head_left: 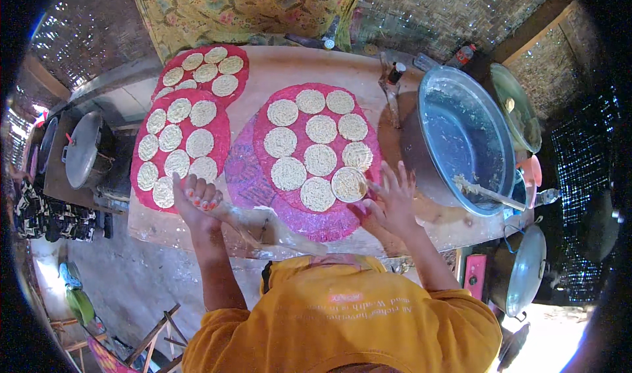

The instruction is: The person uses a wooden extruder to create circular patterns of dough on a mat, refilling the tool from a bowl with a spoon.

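Observation:
My left hand [201, 198] is closed at the table's front edge, beside the left pink sheet. Its fingers wrap one end of a long, pale, bottle-like object [263, 227], which lies crosswise near my body; its exact kind is unclear. My right hand [394, 198] has its fingers spread at the right edge of the middle round pink sheet [299, 133]. Thumb and forefinger reach the rim of a thin pale ring [349, 185] around one flat dough round. Several other textured, cream dough rounds [321, 129] lie on this sheet.
Two more pink sheets with dough rounds [178, 110] lie at the left. On the right stands a large blue basin [461, 143] with a stick [494, 194] across its rim. A bottle [390, 93] lies beside it. Lidded pots [85, 150] flank the table.

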A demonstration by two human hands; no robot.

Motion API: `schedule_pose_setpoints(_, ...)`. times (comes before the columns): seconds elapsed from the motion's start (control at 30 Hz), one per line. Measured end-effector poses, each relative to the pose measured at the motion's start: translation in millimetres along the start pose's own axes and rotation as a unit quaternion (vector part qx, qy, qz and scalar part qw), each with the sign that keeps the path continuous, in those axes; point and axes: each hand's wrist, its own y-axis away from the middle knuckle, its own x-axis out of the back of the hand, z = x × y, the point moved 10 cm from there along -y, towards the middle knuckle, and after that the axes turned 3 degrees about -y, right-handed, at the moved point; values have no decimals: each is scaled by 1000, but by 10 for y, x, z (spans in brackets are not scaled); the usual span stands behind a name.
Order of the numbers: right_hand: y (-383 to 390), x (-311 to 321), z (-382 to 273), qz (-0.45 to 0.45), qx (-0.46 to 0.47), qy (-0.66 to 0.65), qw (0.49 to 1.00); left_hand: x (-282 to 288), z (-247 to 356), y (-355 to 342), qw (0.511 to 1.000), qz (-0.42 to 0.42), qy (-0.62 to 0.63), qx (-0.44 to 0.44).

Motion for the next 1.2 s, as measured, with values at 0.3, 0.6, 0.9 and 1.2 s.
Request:
schedule_pose_setpoints(0.3,177,-215,-30,-30,-19,6,999,466,-524,-54,995,75,-5,61)
schedule_pose_setpoints(0.6,152,-197,-14,-1,-17,-29,999,390,-571,-160,993,49,-65,88)
schedule_pose_setpoints(0.9,-99,-310,-118,38,-91,-45,994,791,-197,-243,915,143,-374,-49)
schedule_pose_setpoints(1.2,199,6,247,124,-139,-198,962,56,-3,-405,694,18,-711,-115)
